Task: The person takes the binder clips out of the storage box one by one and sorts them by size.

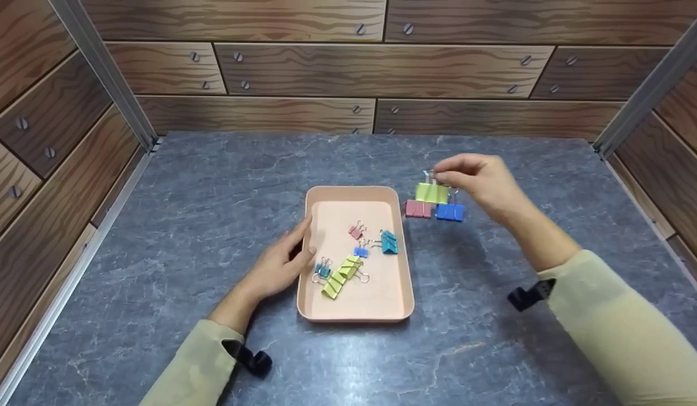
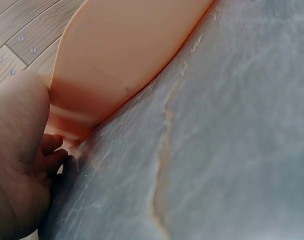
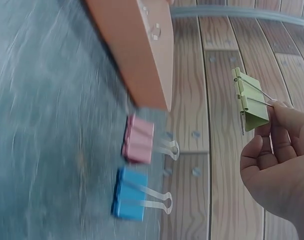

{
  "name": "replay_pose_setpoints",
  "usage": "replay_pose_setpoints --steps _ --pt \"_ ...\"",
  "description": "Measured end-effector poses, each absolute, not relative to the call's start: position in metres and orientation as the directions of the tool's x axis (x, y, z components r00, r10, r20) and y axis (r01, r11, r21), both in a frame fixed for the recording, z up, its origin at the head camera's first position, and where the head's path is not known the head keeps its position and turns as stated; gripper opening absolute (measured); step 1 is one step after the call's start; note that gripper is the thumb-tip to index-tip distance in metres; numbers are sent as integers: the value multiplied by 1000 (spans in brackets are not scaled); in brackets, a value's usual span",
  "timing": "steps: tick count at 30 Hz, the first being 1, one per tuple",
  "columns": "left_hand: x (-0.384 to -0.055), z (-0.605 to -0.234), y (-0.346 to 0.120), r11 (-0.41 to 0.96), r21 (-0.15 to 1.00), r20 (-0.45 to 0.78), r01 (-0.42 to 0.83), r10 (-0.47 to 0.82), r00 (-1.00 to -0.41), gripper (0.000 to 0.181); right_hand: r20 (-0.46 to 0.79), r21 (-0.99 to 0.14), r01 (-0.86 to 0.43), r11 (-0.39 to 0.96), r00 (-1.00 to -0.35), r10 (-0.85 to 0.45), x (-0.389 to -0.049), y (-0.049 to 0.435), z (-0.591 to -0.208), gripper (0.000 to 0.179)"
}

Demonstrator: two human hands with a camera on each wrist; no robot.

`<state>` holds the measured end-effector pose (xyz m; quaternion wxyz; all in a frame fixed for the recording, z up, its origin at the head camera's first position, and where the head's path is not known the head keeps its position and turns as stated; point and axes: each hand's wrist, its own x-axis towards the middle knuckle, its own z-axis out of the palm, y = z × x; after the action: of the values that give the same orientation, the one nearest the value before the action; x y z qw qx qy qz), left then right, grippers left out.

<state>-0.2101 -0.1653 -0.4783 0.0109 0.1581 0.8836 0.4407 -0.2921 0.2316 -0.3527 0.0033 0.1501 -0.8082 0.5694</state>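
Observation:
My right hand [image 1: 484, 183] pinches a yellow-green binder clip [image 1: 432, 193] by its wire handle, off the table, as the right wrist view also shows. Beneath that clip, a pink binder clip [image 1: 418, 208] and a blue binder clip [image 1: 450, 212] stand side by side on the table, right of the peach tray [image 1: 357, 313]. My left hand [image 1: 278, 268] holds the tray's left edge, thumb over the rim and fingers along the outside. Inside the tray lie two yellow-green clips [image 1: 334, 285], a large teal clip [image 1: 389, 242], a small teal clip [image 1: 322, 270], a small pink clip [image 1: 356, 231] and a small blue clip [image 1: 360, 252].
A dark grey marbled tabletop [image 1: 213, 186] lies under everything. Wood-patterned panels [image 1: 326, 67] enclose the back and both sides, with metal posts at the rear corners. Each sleeve carries a small black wrist camera [image 1: 532, 295].

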Motion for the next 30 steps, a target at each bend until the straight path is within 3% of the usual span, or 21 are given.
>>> replay_pose_setpoints --steps 8,30 --pt "-211 -480 -165 558 782 129 278 290 -948 68 181 -912 -241 331 -962 -203 -290 268 -359 29" --pt "-211 -478 -165 551 786 135 282 291 -947 68 6 -932 -43 361 -995 -103 -304 333 -394 31"
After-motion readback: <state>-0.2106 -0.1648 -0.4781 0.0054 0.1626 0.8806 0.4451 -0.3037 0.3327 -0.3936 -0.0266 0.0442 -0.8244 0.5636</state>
